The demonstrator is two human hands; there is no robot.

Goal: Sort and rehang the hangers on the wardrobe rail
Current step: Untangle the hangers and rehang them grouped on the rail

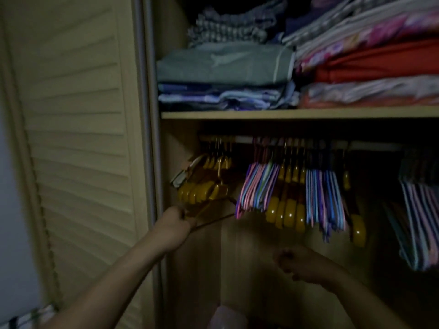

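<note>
Gripping the bottom bars of the wooden hangers (204, 188) at the rail's left end, the left hand (174, 225) curls tight around them.

They hang from the wardrobe rail (242, 139), apart from a mixed bunch of striped hangers (257, 186) further right. The right hand (297, 264) hovers lower down, blurred and dim; whether it holds anything cannot be told. Folded linens (223, 65) sit on the shelf (285, 114) above.
</note>
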